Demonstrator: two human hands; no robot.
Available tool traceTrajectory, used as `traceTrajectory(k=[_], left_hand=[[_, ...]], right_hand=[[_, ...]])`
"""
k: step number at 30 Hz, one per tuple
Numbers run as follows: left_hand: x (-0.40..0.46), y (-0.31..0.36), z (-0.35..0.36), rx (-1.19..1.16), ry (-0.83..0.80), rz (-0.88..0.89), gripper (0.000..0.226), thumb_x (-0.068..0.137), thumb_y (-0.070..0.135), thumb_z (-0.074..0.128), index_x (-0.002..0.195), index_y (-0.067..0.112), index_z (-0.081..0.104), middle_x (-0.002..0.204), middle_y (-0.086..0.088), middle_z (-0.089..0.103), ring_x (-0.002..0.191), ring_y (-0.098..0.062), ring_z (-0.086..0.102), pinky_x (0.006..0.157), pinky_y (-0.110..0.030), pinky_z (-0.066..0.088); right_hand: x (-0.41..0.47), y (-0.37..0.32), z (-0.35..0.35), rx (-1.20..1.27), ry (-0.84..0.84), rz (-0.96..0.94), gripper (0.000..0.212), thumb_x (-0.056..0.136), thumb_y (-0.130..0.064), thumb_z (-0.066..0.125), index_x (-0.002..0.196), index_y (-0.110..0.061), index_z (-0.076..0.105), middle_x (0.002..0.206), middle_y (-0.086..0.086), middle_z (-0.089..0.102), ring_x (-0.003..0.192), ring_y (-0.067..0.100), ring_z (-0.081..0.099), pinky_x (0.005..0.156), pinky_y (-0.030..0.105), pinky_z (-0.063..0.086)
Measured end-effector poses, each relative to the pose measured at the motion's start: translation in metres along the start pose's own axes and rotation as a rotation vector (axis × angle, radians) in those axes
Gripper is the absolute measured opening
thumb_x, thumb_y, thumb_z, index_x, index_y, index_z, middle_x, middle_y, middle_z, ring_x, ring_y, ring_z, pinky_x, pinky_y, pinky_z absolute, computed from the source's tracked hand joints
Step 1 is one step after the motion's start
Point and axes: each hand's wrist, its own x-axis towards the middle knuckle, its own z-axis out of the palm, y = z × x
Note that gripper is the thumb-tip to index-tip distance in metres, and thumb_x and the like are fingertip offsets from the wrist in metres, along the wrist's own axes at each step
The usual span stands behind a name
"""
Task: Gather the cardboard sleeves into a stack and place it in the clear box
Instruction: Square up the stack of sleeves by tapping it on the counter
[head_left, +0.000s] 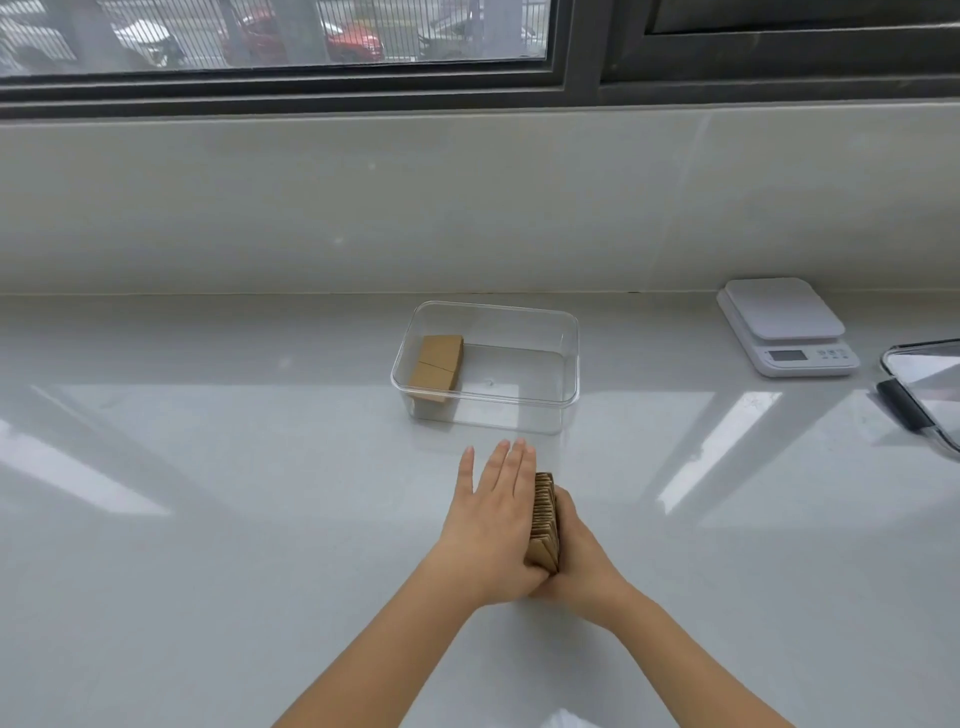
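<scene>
A stack of brown cardboard sleeves (545, 519) stands on edge on the white counter, pressed between my two hands. My left hand (493, 514) lies flat against the stack's left side with its fingers straight and pointing away from me. My right hand (584, 556) presses on the right side, partly hidden behind the stack. Just beyond them stands the clear box (569, 358), open at the top. Another stack of cardboard sleeves (436, 366) leans against the box's left wall inside it.
A white kitchen scale (787, 327) sits at the back right. A clear lid with a black clip (914, 395) lies at the right edge. A tiled wall and window sill rise behind the counter.
</scene>
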Motion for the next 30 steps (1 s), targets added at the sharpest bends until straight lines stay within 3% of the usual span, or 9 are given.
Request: traceTrajectory(k=[4, 10, 12, 15, 19, 21, 26, 30], left_hand=[[0.000, 0.001, 0.000, -0.034, -0.014, -0.004, 0.108, 0.077, 0.051, 0.056, 0.147, 0.007, -0.014, 0.161, -0.007, -0.007, 0.147, -0.022, -0.010, 0.117, -0.047, -0.009], [-0.003, 0.002, 0.001, -0.035, 0.000, -0.003, 0.111, 0.077, 0.052, 0.055, 0.146, 0.006, -0.018, 0.160, -0.008, -0.014, 0.146, -0.022, -0.018, 0.116, -0.049, -0.012], [-0.005, 0.004, 0.000, -0.048, 0.008, -0.003, 0.111, 0.077, 0.056, 0.051, 0.145, 0.005, -0.020, 0.159, -0.010, -0.016, 0.145, -0.022, -0.019, 0.116, -0.049, -0.012], [-0.006, 0.008, 0.000, -0.043, 0.035, -0.016, 0.111, 0.077, 0.065, 0.044, 0.145, 0.002, -0.017, 0.158, -0.015, -0.016, 0.144, -0.024, -0.021, 0.116, -0.048, -0.012], [-0.005, 0.016, 0.000, -0.078, 0.177, 0.043, 0.107, 0.077, 0.064, 0.040, 0.147, 0.000, -0.008, 0.159, -0.017, -0.008, 0.145, -0.028, -0.019, 0.118, -0.043, -0.011], [-0.002, 0.017, 0.004, -0.090, 0.255, 0.073, 0.108, 0.074, 0.068, 0.040, 0.149, 0.001, 0.001, 0.159, -0.014, -0.003, 0.146, -0.026, -0.013, 0.117, -0.043, -0.005], [0.004, 0.011, 0.012, -0.167, 0.213, 0.034, 0.111, 0.072, 0.075, 0.038, 0.150, 0.005, -0.001, 0.160, -0.008, -0.006, 0.145, -0.015, -0.016, 0.117, -0.042, -0.008], [0.004, 0.012, 0.010, -0.154, 0.230, 0.035, 0.114, 0.071, 0.075, 0.039, 0.149, 0.004, -0.002, 0.160, -0.010, -0.009, 0.145, -0.017, -0.020, 0.117, -0.043, -0.010]], right_hand=[[-0.003, -0.003, -0.004, -0.031, -0.081, -0.003, 0.104, 0.061, -0.006, 0.083, 0.131, -0.046, 0.019, 0.130, -0.020, 0.047, 0.110, -0.006, 0.056, 0.084, 0.016, 0.052], [-0.004, -0.011, -0.010, -0.056, -0.093, -0.013, 0.106, 0.059, -0.017, 0.084, 0.140, -0.036, 0.018, 0.131, -0.027, 0.044, 0.115, -0.016, 0.049, 0.088, 0.006, 0.044], [-0.003, -0.010, -0.006, -0.076, -0.056, -0.032, 0.088, 0.062, -0.022, 0.081, 0.133, -0.036, 0.030, 0.125, -0.024, 0.051, 0.110, -0.006, 0.056, 0.087, 0.010, 0.046], [-0.003, -0.007, -0.002, -0.038, 0.025, -0.032, 0.043, 0.066, -0.028, 0.070, 0.104, -0.030, 0.048, 0.098, -0.010, 0.062, 0.082, 0.003, 0.058, 0.071, 0.016, 0.050], [-0.001, -0.005, -0.002, 0.024, 0.058, -0.085, 0.026, 0.074, -0.018, 0.064, 0.089, -0.033, 0.050, 0.080, -0.015, 0.058, 0.067, -0.002, 0.050, 0.061, 0.017, 0.046], [0.003, -0.008, -0.003, 0.005, 0.065, -0.109, 0.027, 0.078, -0.020, 0.063, 0.090, -0.038, 0.049, 0.084, -0.017, 0.059, 0.070, -0.002, 0.054, 0.065, 0.016, 0.048], [0.008, 0.001, -0.003, -0.030, 0.011, -0.022, 0.035, 0.075, -0.020, 0.070, 0.105, -0.029, 0.052, 0.103, -0.007, 0.063, 0.093, 0.014, 0.062, 0.077, 0.021, 0.055], [0.004, -0.003, 0.003, 0.057, -0.001, -0.096, 0.067, 0.075, -0.037, 0.069, 0.135, -0.024, 0.040, 0.133, -0.008, 0.052, 0.122, 0.004, 0.052, 0.102, 0.029, 0.044]])
